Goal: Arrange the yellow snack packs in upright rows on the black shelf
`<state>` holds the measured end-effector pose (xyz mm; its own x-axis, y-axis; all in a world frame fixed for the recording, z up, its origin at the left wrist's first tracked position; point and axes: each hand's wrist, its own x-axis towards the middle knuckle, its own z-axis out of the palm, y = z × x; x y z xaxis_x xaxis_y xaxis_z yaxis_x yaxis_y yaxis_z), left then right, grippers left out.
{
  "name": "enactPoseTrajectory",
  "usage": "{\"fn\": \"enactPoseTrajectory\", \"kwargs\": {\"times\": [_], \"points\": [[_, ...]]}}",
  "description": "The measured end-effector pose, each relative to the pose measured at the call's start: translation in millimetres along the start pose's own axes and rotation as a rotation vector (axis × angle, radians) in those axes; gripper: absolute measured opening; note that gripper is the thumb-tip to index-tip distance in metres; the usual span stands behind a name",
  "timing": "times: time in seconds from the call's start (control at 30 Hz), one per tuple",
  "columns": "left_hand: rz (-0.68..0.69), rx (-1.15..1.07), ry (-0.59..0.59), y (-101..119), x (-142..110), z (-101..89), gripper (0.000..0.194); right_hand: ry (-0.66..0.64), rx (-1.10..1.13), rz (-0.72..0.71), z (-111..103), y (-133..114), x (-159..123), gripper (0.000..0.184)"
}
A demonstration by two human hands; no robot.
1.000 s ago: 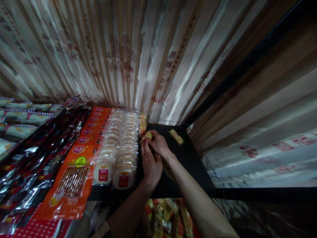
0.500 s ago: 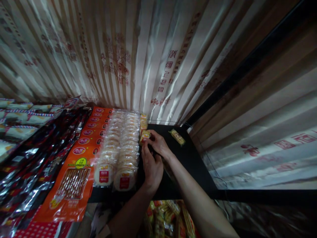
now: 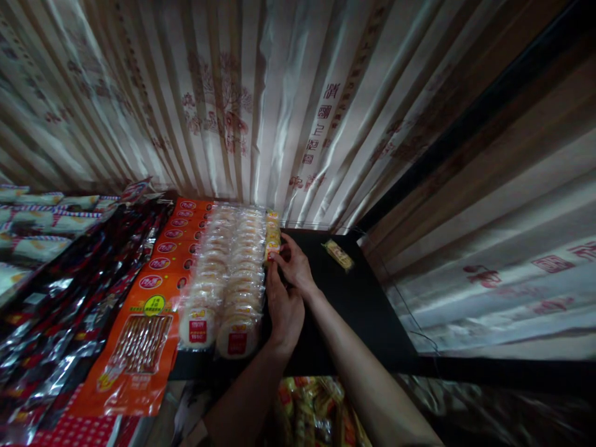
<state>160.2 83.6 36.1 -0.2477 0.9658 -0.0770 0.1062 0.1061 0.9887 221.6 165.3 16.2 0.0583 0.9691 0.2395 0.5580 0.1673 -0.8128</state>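
Both my hands are together on a black shelf [image 3: 363, 310], right of two rows of rice cracker packs [image 3: 233, 273]. My left hand [image 3: 282, 305] lies palm down with its fingertips pinched on a small yellow snack pack [image 3: 272, 248]. My right hand [image 3: 293, 264] pinches the same pack from the right. The pack sits at the front of a short row of like yellow packs [image 3: 271, 225] running back to the curtain. Another small yellow pack [image 3: 339, 254] lies loose on the shelf, further right.
Orange sausage packs [image 3: 153, 298] and dark foil packs [image 3: 69, 298] lie in rows to the left. A striped satin curtain [image 3: 261, 105] hangs behind the shelf and to the right. A bag of yellow snacks [image 3: 316, 413] sits below the shelf's front edge.
Both hands have pushed the small yellow pack back and left, against the row of yellow packs by the rice crackers. The view has shifted slightly.
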Motion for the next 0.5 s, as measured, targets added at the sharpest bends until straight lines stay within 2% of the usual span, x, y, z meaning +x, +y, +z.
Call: {"fn": "enactPoseTrajectory", "kwargs": {"times": [0.13,0.3,0.5], "points": [[-0.042,-0.098,-0.020,6.5,-0.2,-2.2,0.062,0.046,-0.012,0.023,2.5,3.0,-2.7,0.054],[-0.110,-0.165,-0.013,12.5,0.7,-3.0,0.059,0.024,0.011,0.074,3.8,0.5,-3.0,0.051],[-0.070,-0.110,0.002,6.7,1.8,-2.1,0.061,0.021,-0.018,0.047,4.2,0.8,-3.1,0.042]]}}
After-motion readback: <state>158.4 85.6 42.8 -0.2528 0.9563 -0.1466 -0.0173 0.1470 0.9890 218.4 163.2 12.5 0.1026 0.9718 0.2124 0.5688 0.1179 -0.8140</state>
